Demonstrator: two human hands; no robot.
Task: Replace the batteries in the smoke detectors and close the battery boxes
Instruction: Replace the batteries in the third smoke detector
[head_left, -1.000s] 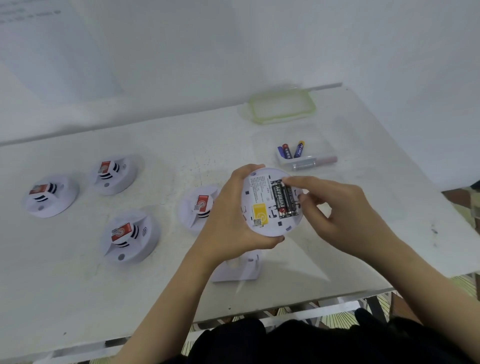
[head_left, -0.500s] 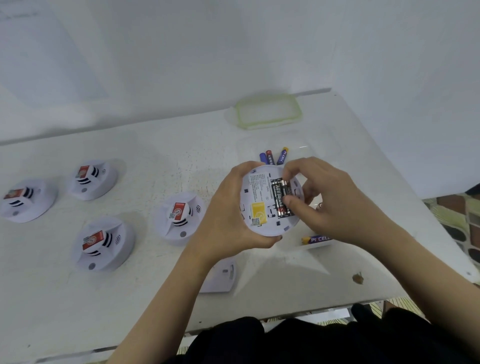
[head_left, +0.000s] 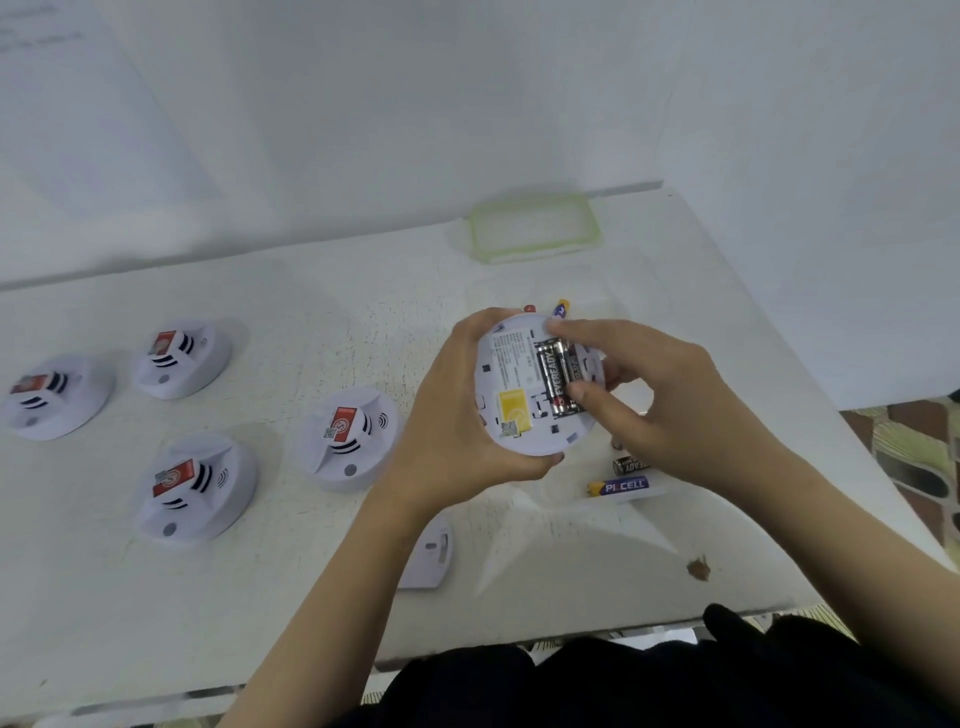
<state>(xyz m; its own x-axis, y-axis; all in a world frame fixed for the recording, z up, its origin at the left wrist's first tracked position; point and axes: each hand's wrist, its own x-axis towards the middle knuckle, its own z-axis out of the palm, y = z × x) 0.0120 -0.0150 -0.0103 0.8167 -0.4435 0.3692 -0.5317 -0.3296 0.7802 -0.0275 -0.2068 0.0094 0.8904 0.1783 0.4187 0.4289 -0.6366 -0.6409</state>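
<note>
Batteries (head_left: 553, 376) sit in the upturned smoke detector (head_left: 511, 374), which my left hand (head_left: 447, 415) grips above the table (head_left: 311, 597). Fingers (head_left: 584, 331) of my right hand (head_left: 670, 400) pinch the nearer one by its ends, long axis pointing away from me.

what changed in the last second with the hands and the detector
The right hand went from touching the batteries with its forefinger to pinching one end to end between thumb and forefinger. The left hand keeps gripping the open detector; the four other detectors stay put.
</note>
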